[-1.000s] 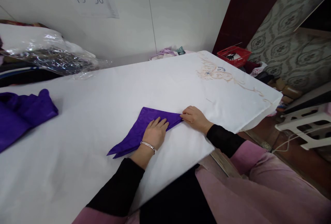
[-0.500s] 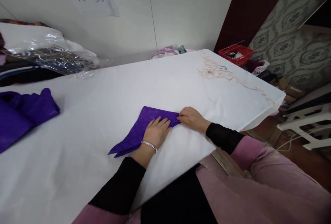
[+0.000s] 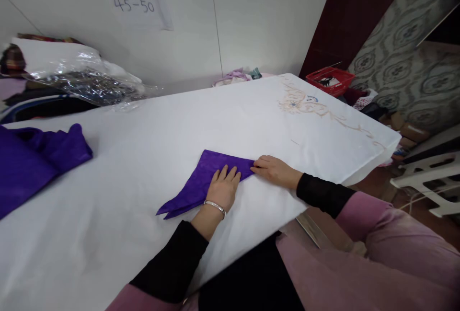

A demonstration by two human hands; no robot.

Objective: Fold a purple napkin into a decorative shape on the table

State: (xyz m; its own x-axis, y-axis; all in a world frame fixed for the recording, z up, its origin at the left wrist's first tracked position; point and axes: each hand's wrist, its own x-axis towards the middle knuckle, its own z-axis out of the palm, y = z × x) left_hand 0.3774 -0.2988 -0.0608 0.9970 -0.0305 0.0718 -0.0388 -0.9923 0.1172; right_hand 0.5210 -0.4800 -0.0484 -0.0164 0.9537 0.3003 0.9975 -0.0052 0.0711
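A folded piece of purple fabric (image 3: 201,177) lies on the white tablecloth (image 3: 143,157), with two pointed ends toward the lower left. My left hand (image 3: 223,189), with a silver bracelet at the wrist, rests flat on its middle, fingers spread. At the fabric's narrow right end, my right hand (image 3: 275,169) pinches the tip between thumb and fingers. More purple fabric (image 3: 46,157) lies bunched at the left side of the table.
Clear plastic wrap and clothes (image 3: 93,81) are piled at the back left. Small cloth scraps (image 3: 235,76) lie by the wall. Beyond the table's right edge are a red basket (image 3: 330,80) and a white plastic stool (image 3: 427,177).
The view has shifted slightly, so the whole table appears lower and further right. My left hand's fingers have moved a little on the fabric; my right hand still pinches its tip.
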